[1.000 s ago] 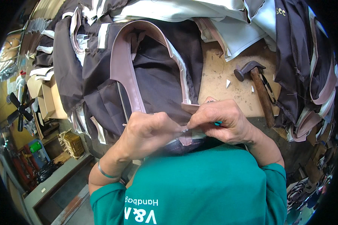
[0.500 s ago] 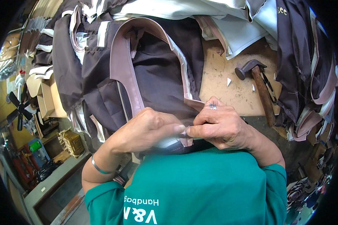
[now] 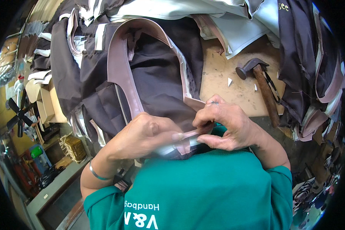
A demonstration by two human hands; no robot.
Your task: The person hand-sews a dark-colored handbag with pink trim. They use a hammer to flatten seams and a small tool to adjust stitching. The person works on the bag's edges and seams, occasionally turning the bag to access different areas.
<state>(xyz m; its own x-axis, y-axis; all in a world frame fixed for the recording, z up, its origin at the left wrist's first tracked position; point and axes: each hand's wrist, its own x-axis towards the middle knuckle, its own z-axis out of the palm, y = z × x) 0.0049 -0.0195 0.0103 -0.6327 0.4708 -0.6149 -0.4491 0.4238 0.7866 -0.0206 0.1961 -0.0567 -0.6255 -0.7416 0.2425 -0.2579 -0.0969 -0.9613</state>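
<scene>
Hammer [image 3: 267, 94]: dark metal head, worn wooden handle, lying at the right of the frame, head toward the top.
Slim black tool [image 3: 272, 85]: just beside the hammer's handle; its kind is unclear.
White scraps [image 3: 229, 82]: two small pointed bits, left of the hammer.
Tan work surface [image 3: 216, 90]: bare and speckled under hammer and scraps.
Pale fabric panels [image 3: 241, 36]: spread along the upper middle.
Dark fabric bundle [image 3: 299, 57]: far right, with pinkish edging.
Black fan [image 3: 20, 114]: left edge, blades visible.
Woven basket [image 3: 76, 148]: lower left, tilted.
Green object [image 3: 36, 152]: left of the basket, too small to identify.
</scene>
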